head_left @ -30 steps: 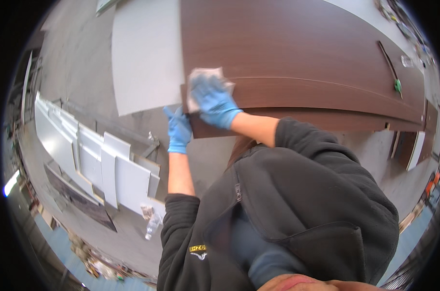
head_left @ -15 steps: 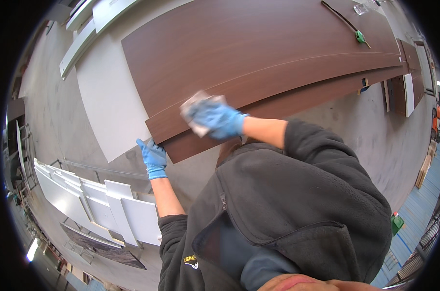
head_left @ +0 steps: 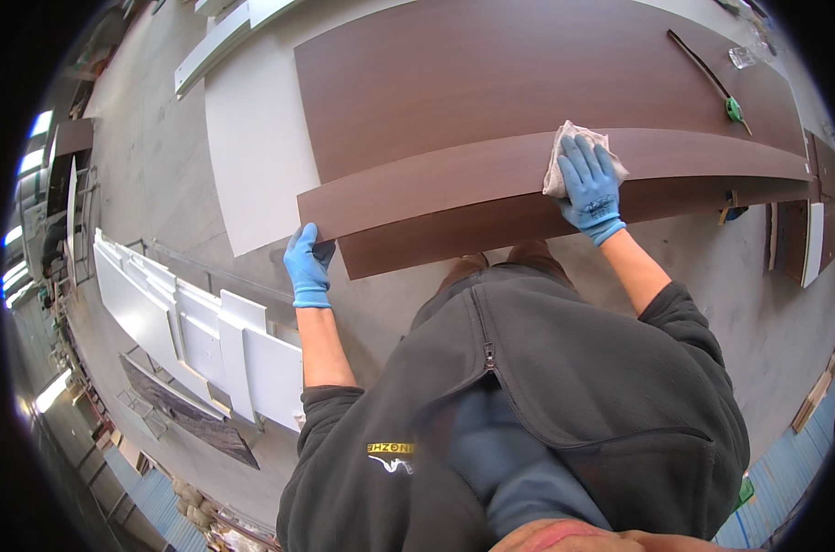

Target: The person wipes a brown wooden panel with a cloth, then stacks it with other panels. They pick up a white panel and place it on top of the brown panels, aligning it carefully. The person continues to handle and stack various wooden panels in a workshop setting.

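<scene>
A long, narrow brown board (head_left: 436, 175) runs left to right in front of me, along the near side of a wide brown panel (head_left: 491, 78). My right hand (head_left: 590, 189), in a blue glove, presses a crumpled pale cloth (head_left: 555, 175) against the narrow board's upper face, right of its middle. Its fingers lie stretched over the cloth. At the board's left end, my blue-gloved left hand (head_left: 308, 269) grips the near corner; part of its grip is hidden. Below the narrow board shows a darker brown board (head_left: 417, 244).
On the wide panel's right part lie a green tape measure (head_left: 734, 109), a dark thin strip (head_left: 698, 63) and a clear plastic object (head_left: 741, 57). A white sheet (head_left: 252, 156) extends left. White panels (head_left: 192, 327) stand at the lower left; more brown pieces (head_left: 791, 235) are at the right.
My right hand has slid the cloth rightward along the narrow board, from near its left end to past the middle. My left hand stays at the left end. The view has shifted.
</scene>
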Available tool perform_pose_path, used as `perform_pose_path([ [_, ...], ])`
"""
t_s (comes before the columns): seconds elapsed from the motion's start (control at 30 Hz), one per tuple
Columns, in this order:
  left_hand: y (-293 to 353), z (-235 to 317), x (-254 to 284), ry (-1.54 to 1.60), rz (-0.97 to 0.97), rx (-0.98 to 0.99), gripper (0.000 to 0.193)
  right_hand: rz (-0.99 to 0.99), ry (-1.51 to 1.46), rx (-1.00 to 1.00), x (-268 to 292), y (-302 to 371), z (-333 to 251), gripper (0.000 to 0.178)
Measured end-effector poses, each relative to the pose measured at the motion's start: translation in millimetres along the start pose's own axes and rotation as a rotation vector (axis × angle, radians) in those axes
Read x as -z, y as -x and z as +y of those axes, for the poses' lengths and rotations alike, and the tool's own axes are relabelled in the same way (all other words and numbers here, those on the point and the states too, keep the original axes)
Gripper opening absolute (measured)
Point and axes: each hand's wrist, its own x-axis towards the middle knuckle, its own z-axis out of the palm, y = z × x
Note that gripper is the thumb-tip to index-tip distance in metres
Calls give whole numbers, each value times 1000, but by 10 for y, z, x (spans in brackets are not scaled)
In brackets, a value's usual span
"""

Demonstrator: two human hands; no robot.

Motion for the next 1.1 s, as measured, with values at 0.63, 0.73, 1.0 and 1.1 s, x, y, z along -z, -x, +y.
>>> perform_pose_path([
  [0.63, -484, 1050, -829, -941, -335, -263, 45, -131, 63, 12, 140, -1169, 542, 43],
  [0.73, -615, 1101, -828, -959, -334, -272, 41, 225, 59, 16, -37, -886, 218, 53],
  [1.0, -912, 1045, -756, -992, -443, -662, 28, -29, -62, -301, -1296, -450, -1638, 60],
  [1.1, -947, 1023, -735, -851, -489, -498, 29, -43, -319, 4, -1568, -963, -2422, 62],
])
